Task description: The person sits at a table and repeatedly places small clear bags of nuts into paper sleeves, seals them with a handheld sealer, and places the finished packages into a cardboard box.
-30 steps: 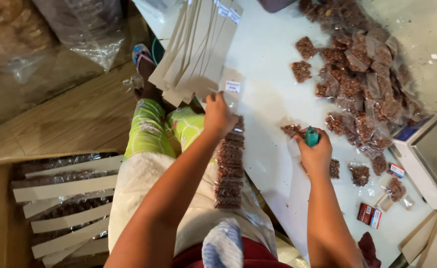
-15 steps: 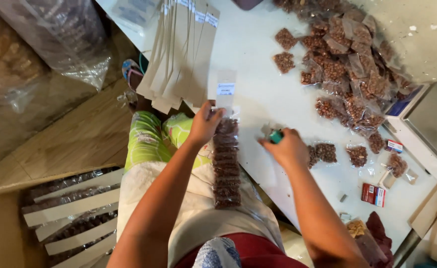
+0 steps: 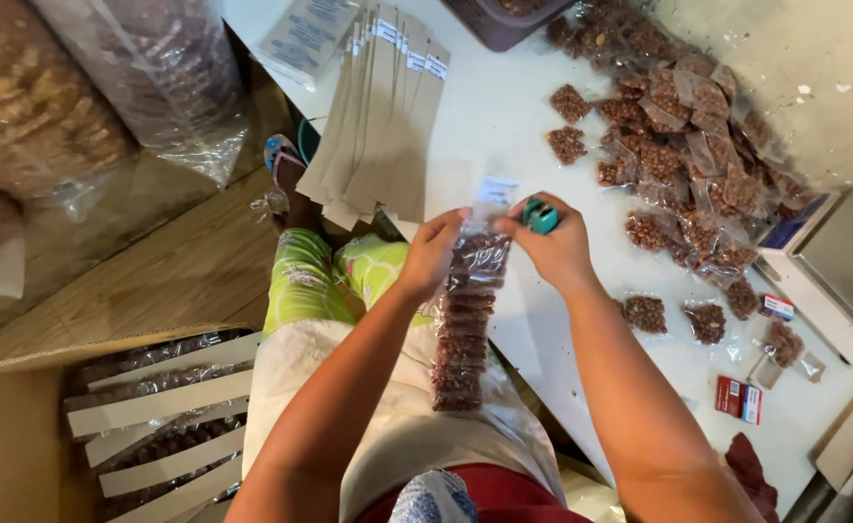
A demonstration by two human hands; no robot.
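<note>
The left hand pinches the upper edge of a long strip of small clear packets, thumb and fingers closed on the crinkled film, and the right hand meets it at the same top edge while also clasping a small teal tool in its curled fingers. The strip hangs from the edge of the white table down over the person's lap, a chain of glossy pouches each packed with brown, knobbly nuts, with a small white paper label at its top. Just beyond the hands lies a fanned stack of long, flat kraft-paper strips, matte and stiff. To the right, a loose heap of filled nut packets spreads across the table, shiny and wrinkled, reaching a grey scale at the edge. A small red box sits near the table's near corner. Down at the left, a cardboard box holds finished strips topped with pale card.
</note>
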